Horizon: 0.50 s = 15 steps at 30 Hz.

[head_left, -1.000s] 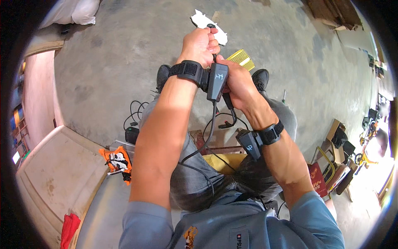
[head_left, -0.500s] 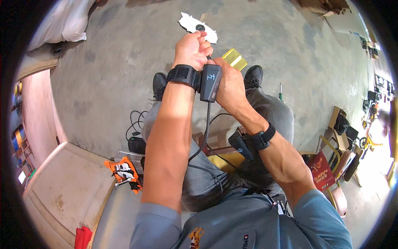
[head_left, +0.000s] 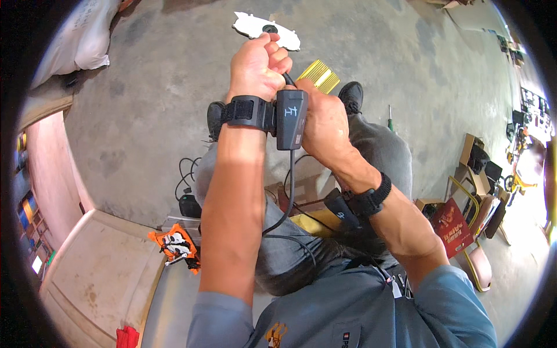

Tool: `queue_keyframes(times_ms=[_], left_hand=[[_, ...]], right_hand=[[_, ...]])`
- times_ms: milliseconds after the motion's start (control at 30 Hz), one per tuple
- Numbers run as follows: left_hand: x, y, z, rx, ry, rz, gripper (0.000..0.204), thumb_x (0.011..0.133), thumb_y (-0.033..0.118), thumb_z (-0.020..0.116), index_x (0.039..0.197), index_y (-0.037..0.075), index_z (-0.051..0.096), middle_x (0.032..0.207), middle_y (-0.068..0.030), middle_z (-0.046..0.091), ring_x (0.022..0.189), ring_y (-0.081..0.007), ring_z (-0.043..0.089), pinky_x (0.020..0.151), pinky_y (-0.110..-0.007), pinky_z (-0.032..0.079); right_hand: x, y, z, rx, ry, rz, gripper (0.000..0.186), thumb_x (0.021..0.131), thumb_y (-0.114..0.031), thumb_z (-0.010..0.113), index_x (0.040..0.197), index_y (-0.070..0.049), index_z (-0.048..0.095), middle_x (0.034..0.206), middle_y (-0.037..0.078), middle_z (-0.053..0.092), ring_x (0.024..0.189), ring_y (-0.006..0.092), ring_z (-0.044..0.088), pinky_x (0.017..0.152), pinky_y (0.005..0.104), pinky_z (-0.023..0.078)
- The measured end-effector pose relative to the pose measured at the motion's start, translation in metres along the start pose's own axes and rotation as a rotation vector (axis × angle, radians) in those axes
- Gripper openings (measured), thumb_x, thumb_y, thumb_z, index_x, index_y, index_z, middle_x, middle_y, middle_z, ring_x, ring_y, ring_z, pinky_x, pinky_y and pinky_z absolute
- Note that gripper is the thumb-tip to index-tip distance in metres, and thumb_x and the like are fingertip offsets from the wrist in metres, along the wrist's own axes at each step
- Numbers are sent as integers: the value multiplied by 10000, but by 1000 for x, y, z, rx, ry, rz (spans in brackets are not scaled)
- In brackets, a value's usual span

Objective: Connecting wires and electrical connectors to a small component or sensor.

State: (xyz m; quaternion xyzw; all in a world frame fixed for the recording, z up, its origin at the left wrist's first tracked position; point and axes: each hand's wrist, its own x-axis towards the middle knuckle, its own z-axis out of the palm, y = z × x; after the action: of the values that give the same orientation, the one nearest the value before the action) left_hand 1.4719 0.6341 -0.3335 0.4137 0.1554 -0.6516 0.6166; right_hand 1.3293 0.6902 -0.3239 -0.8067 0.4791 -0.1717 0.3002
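Observation:
My left hand (head_left: 255, 66) is closed, thumb and fingers curled together at arm's length above the floor. Beside it my right hand (head_left: 326, 116) is also closed, partly hidden by the black box on my left wristband. Between the two hands shows a short dark rod-like piece (head_left: 289, 80); most of what they grip is hidden. Just past my left fingertips is a white flat piece with a jagged outline (head_left: 284, 37) and a round black centre (head_left: 270, 28). Beyond my right hand appears a yellow ribbed block (head_left: 318, 76). I cannot tell whether either touches my hands.
A screwdriver (head_left: 390, 119) with a green handle lies on the floor right of my shoe. Cables run from the wrist boxes across my lap. At left sit an orange-and-white part (head_left: 176, 245) and a wooden board (head_left: 101, 261); at right, a red box (head_left: 451, 228).
The view has shifted slightly, so hands, white piece and yellow block appear a little further left. Both hands stay closed and close together.

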Motion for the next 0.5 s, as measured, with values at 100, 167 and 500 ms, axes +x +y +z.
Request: queue_keyframes(times_ms=[100, 167, 500], left_hand=[[0, 0, -3, 6, 9, 46, 171, 1025, 145, 449, 957, -8, 487, 545, 50, 234, 448, -92, 193, 422, -258, 201], [-2, 0, -2, 14, 6, 36, 173, 1025, 145, 448, 954, -8, 486, 546, 50, 234, 447, -92, 193, 423, -258, 202], [-21, 11, -10, 110, -245, 179, 207, 1036, 181, 437, 1026, -9, 518, 694, 3, 431, 610, -112, 407, 589, -282, 363]], right_hand=[[-2, -8, -6, -2, 12, 59, 119, 895, -148, 551, 855, -43, 512, 631, 239, 589, 644, 447, 626, 555, 521, 476], [-1, 4, 0, 79, 101, -38, 126, 937, -157, 526, 843, -76, 510, 555, 134, 554, 494, 337, 576, 466, 441, 425], [17, 13, -29, 1068, -414, 499, 318, 1031, -343, 478, 865, -89, 571, 646, -72, 406, 552, 57, 324, 506, 237, 279]])
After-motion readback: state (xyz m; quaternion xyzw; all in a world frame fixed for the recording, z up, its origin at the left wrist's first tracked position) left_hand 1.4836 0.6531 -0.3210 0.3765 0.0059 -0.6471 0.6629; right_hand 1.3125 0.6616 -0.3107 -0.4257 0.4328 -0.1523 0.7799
